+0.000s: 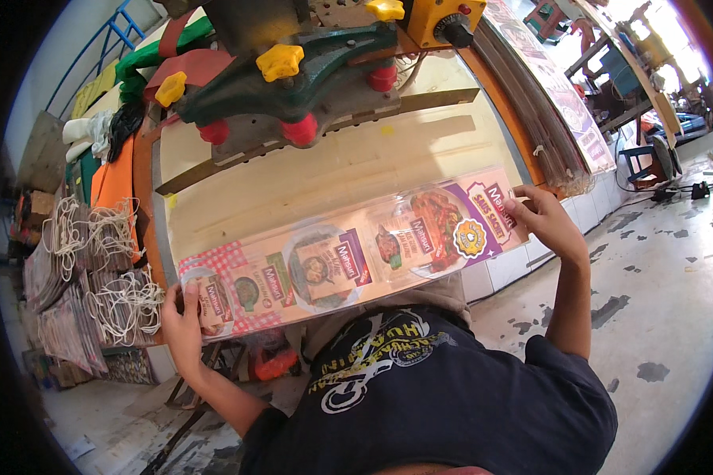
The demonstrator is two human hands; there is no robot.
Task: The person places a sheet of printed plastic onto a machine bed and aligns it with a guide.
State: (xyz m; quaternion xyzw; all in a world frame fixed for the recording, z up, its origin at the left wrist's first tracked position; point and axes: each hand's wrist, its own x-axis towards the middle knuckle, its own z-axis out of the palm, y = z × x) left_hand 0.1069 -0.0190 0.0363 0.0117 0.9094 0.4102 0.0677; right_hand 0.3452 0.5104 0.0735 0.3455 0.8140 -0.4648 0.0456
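Note:
A long printed plastic-covered strip (337,273) with food pictures stretches across in front of me, its left end lower than its right. My left hand (184,326) grips the left end, thumb on top beside the red-and-white checked print. At the other end, my right hand (548,223) pinches the purple-edged corner with the thumb on the upper face. The fingers beneath the strip are hidden. Just beyond the strip lies the pale yellow bed (325,190) of a press, and the strip overlaps its near edge. A long metal bar (317,138) spans the bed under the press head.
The dark green press head (309,67) has yellow knobs (280,63) and red bushings (299,130). A yellow control box (444,24) with a black dial sits at its right. Bundled strips (123,305) with white cords stand at left; more strips (523,103) lie stacked at right.

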